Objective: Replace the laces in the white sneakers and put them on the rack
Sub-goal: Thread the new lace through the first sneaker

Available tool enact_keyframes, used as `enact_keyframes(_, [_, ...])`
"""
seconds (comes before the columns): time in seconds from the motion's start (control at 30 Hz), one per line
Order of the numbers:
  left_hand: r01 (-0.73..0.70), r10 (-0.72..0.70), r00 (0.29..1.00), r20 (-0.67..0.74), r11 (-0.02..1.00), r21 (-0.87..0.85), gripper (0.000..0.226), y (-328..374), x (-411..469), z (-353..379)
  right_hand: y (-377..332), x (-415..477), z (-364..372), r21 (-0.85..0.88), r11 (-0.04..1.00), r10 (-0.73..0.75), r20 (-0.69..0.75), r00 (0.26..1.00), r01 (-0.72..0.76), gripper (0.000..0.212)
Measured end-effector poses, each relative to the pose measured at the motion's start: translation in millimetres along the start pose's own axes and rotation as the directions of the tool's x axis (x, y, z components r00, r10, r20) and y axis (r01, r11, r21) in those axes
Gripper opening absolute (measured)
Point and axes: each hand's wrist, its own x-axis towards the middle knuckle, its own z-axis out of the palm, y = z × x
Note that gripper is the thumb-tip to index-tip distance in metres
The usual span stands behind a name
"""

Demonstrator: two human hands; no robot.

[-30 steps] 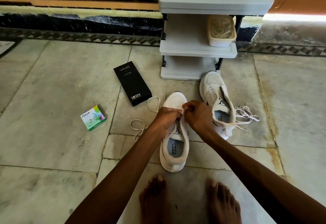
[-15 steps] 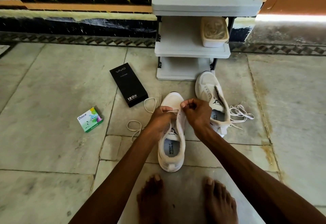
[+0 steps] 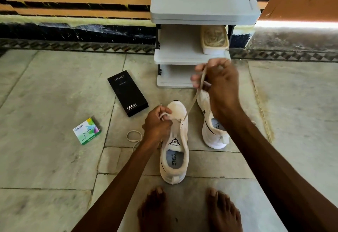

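Note:
A white sneaker (image 3: 174,160) stands on the stone floor in front of my bare feet, toe pointing away. A cream lace (image 3: 193,100) runs taut from its lower eyelets up to my right hand (image 3: 217,83), which grips it raised in front of the rack. My left hand (image 3: 157,124) pinches the other part of the lace at the sneaker's left eyelets; the lace's loose end loops on the floor to the left. The second white sneaker (image 3: 213,133) stands just right, partly hidden by my right arm. The grey rack (image 3: 190,56) stands behind.
A black phone box (image 3: 127,92) lies left of the rack and a small green box (image 3: 86,131) farther left. A cream tub (image 3: 214,39) sits on the rack's middle shelf. A patterned wall base runs along the back.
My right hand has lifted up and away from the sneaker, drawing the lace taut through the eyelet. The left hand stays at the sneaker. The loose lace on the floor has shortened.

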Motion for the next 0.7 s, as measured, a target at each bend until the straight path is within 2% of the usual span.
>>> enact_keyframes(0.03, [-0.075,0.075,0.997,-0.012,0.997,-0.034,0.041,6.9,0.3,-2.3,11.5,0.7,-2.3,-0.109,0.984,0.148,0.047,0.988,-0.143,0.013])
enact_keyframes(0.07, [-0.147,0.145,0.989,-0.023,0.986,-0.079,0.048,15.2,0.4,-4.7,24.5,0.2,-6.2,-0.306,0.925,0.260,0.079,0.962,-0.225,0.013])
enact_keyframes(0.1, [-0.220,0.218,0.976,-0.025,0.968,-0.122,0.053,24.6,-0.1,-7.2,38.8,-0.4,-10.9,-0.520,0.820,0.335,0.100,0.937,-0.238,0.013])
enact_keyframes(0.17, [-0.333,0.338,0.941,0.008,0.931,-0.150,0.056,39.4,0.2,-11.7,65.7,-2.8,-19.9,-0.817,0.560,0.410,0.126,0.904,-0.140,0.012])
enact_keyframes(0.23, [-0.372,0.383,0.916,0.121,0.923,-0.102,0.061,41.9,4.0,-14.9,85.1,-10.6,-23.6,-0.941,0.337,0.469,0.148,0.871,-0.021,0.016])
enact_keyframes(0.27, [-0.369,0.370,0.907,0.202,0.928,-0.045,0.066,37.8,7.3,-15.2,92.2,-15.8,-24.3,-0.963,0.268,0.495,0.144,0.857,0.007,0.023])
enact_keyframes(0.37, [-0.346,0.228,0.899,0.373,0.893,0.288,0.082,21.9,13.1,-10.9,100.8,-26.7,-24.3,-0.985,0.151,0.445,0.143,0.884,0.083,0.029])
enact_keyframes(0.43, [-0.312,0.152,0.916,0.372,0.851,0.422,0.088,14.1,11.3,-5.9,103.4,-27.1,-25.3,-0.979,0.153,0.396,0.186,0.899,0.135,0.026])
enact_keyframes(0.6, [-0.242,0.124,0.960,0.250,0.820,0.519,0.095,9.9,8.8,4.6,89.8,-9.9,-23.5,-0.953,0.275,0.335,0.222,0.916,0.130,0.016])
enact_keyframes(0.63, [-0.233,0.119,0.963,0.241,0.816,0.528,0.096,9.7,9.4,6.2,80.7,-5.5,-20.5,-0.939,0.321,0.302,0.227,0.926,0.126,0.014])
enact_keyframes(0.7, [-0.209,0.096,0.967,0.235,0.825,0.525,0.096,7.5,11.1,8.8,52.1,-1.1,-11.1,-0.862,0.483,0.178,0.269,0.947,0.154,0.016])
